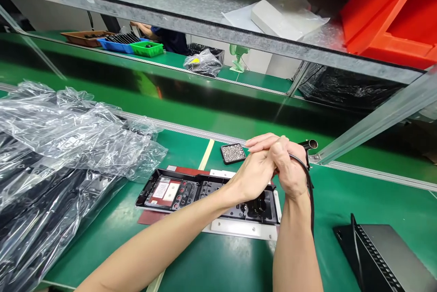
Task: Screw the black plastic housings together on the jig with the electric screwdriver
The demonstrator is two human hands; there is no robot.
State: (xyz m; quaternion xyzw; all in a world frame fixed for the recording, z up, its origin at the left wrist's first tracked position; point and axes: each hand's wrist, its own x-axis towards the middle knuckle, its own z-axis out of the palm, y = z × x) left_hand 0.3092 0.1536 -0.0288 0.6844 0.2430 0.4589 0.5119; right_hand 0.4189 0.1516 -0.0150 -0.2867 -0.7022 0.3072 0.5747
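Observation:
My right hand (292, 171) is closed around a dark cylindrical tool (310, 144), whose round end sticks out past the knuckles. A black cord (311, 192) runs down beside the wrist. My left hand (254, 171) presses against the right one, and the overlap hides its fingertips. Below both hands lies a long black plastic housing (196, 192), open side up, with ribs and round holes inside. It sits on a reddish base with pale metal strips (239, 227). Just behind it is a small black tray (233, 153) full of tiny metal pieces.
Clear plastic bags (78, 132) of dark parts cover the left side. At the lower right lies a grey-and-black device (392, 255) with a cable. A metal shelf (191, 23) overhead carries a red bin (385, 14). Across the bench, a person's arm (145, 31) shows behind coloured trays (118, 45).

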